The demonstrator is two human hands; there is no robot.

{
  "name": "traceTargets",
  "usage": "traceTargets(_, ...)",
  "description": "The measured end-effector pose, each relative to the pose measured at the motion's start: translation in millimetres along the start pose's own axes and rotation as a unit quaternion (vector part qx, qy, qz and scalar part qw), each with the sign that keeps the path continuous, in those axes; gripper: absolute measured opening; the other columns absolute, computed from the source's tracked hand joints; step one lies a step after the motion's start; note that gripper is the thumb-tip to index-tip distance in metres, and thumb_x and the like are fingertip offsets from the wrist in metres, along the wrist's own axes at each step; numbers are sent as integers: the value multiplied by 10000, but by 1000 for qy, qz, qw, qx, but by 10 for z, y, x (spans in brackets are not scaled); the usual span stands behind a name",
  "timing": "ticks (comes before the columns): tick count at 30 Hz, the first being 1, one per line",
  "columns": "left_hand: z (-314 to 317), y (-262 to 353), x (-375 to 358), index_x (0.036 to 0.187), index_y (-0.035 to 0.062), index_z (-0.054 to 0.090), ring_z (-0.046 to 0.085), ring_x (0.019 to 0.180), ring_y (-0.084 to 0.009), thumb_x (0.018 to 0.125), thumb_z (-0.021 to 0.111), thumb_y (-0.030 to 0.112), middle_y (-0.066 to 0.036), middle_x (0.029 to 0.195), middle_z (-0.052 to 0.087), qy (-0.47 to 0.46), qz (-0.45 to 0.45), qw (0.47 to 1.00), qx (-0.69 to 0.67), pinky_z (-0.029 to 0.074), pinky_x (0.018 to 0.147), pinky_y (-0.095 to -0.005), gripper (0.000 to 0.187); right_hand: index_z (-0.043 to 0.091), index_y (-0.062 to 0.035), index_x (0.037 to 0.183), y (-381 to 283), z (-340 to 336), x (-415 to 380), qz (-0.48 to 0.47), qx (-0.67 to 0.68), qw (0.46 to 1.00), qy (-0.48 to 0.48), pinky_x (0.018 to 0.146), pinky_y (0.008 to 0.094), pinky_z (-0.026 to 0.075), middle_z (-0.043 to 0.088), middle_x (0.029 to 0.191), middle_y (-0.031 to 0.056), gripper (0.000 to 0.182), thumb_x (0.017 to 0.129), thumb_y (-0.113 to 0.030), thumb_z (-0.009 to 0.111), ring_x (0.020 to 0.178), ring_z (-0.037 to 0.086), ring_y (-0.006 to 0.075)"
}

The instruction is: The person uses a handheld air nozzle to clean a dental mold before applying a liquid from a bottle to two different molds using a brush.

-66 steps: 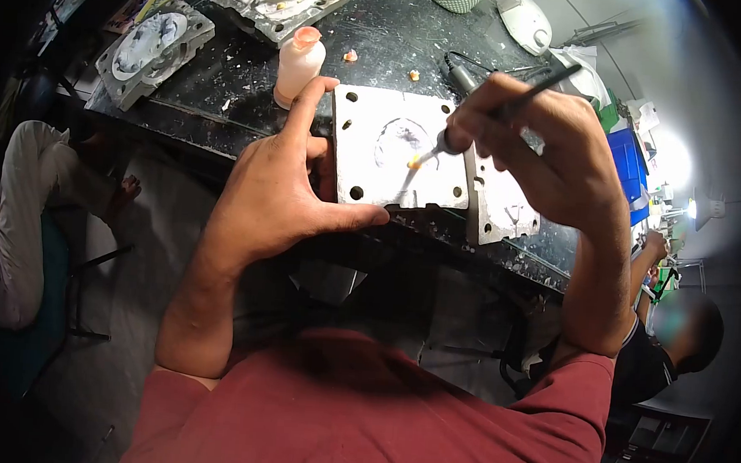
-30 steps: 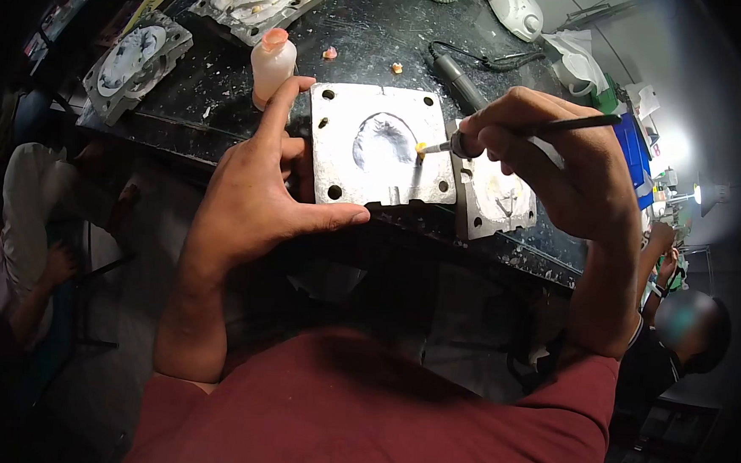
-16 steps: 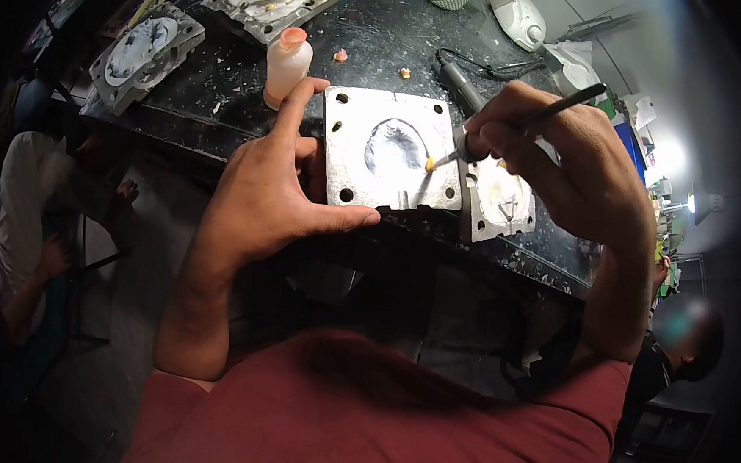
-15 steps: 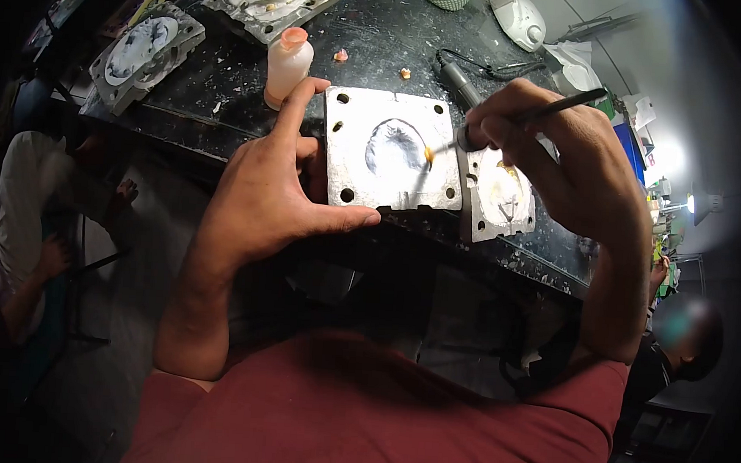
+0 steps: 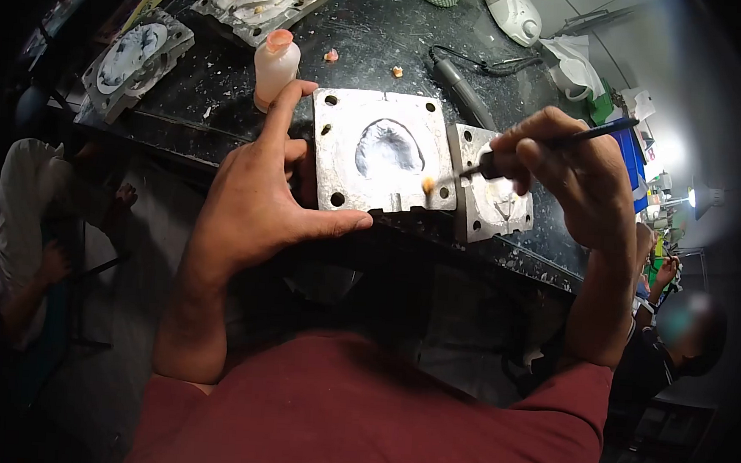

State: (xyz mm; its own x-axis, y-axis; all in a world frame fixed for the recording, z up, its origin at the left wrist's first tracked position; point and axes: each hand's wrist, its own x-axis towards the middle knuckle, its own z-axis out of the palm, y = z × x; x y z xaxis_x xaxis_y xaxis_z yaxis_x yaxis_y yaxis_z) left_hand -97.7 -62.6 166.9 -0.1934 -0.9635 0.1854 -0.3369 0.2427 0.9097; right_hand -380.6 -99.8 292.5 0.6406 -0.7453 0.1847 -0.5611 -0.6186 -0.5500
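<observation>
holding the mold block [image 5: 339, 155] in your left hand [image 5: 258, 189]: fingers spread wide, thumb on the near edge, index at the far left corner. block is at the front edge of the black table [image 5: 361, 36], white face toward you; can't tell how much the table bears. your right hand [image 5: 573, 180] is closed in a pinch on a thin brush [image 5: 604, 129], blurred orange tip [image 5: 428, 186] by the block's lower right, outside the hollow [image 5: 388, 148]. contact: can't tell.

risks, my read: pressing that corner, far from your grip, could tip the block over the edge. a finger slip could topple the bottle [image 5: 276, 73] beside your left index. dropping your right hand could bump the second block [image 5: 467, 212] beneath it.
</observation>
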Motion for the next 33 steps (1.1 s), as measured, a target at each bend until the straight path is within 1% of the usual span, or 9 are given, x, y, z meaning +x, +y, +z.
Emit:
traceTargets(4, 17, 124, -7, 1575, 134, 217, 662, 1034, -194, 563, 957, 259, -81, 1030, 733, -10, -96, 994, -55, 471, 958, -412, 1260, 668, 62, 1049, 66, 65, 80, -18, -34, 999, 17, 638, 262, 528, 693, 894, 86, 177, 1020, -70, 554, 727, 638, 124)
traceTargets(6, 52, 116, -24, 1545, 96, 252, 634, 1009, -180, 557, 961, 276, -87, 1017, 708, 4, -91, 994, -64, 470, 899, -327, 1230, 670, 42, 989, 59, 110, 103, -58, -41, 997, 44, 604, 258, 512, 695, 878, 72, 163, 1017, -76, 561, 689, 626, 109)
traceTargets(10, 185, 206, -200, 1448, 80, 324, 595, 1072, -214, 586, 961, 259, -138, 1095, 640, 87, -68, 987, 115, 464, 899, -308, 1087, 671, 38, 980, 8, 109, 116, -55, -70, 994, 60, 575, 266, 507, 692, 823, 64, 149, 1010, -67, 570, 646, 627, 117)
traceTargets(14, 401, 216, -275, 1427, 79, 276, 598, 1138, -272, 612, 964, 225, -182, 1188, 584, 152, -30, 985, 79, 465, 994, -392, 1076, 654, 26, 942, -101, 212, 141, -76, -91, 991, 66, 535, 267, 499, 689, 816, 61, 153, 1010, -87, 577, 618, 625, 111)
traceTargets(17, 416, 160, -290, 1384, 57, 295, 592, 1130, -231, 709, 921, 200, -165, 1213, 580, 149, -28, 988, -38, 470, 966, -343, 932, 642, 15, 904, -166, 271, 155, -48, -104, 990, 85, 544, 270, 496, 691, 811, 54, 142, 998, -79, 592, 620, 636, 110)
traceTargets(19, 361, 174, -254, 1260, 38, 360, 592, 959, -167, 802, 870, 281, -127, 1080, 579, 153, -52, 969, -185, 497, 821, -312, 727, 638, 9, 900, -160, 317, 225, -77, -120, 986, 87, 550, 274, 494, 689, 794, 54, 130, 992, -73, 597, 618, 640, 115)
traceTargets(21, 220, 170, -205, 1103, 25, 450, 402, 672, -46, 974, 693, 209, -8, 806, 517, 154, -96, 968, -175, 338, 577, -213, 331, 634, 2, 896, -168, 326, 235, -105, -134, 981, 88, 556, 279, 493, 688, 777, 54, 118, 985, -67, 602, 616, 645, 120)
traceTargets(27, 18, 121, -111, 1054, -16, 545, 394, 642, -42, 993, 662, 272, 25, 680, 491, 136, -97, 979, -118, 322, 552, -249, 317, 634, 0, 910, -117, 235, 164, -68, -111, 986, 104, 584, 287, 512, 700, 800, 59, 92, 971, -66, 616, 639, 667, 140)
traceTargets(33, -65, 134, -17, 826, -37, 609, 349, 609, -66, 1004, 620, 352, 3, 622, 423, 70, -136, 988, -7, 318, 550, -300, 428, 638, 11, 897, -94, 219, 90, -73, -83, 990, 84, 559, 265, 498, 698, 789, 55, 145, 992, -80, 578, 618, 640, 123)
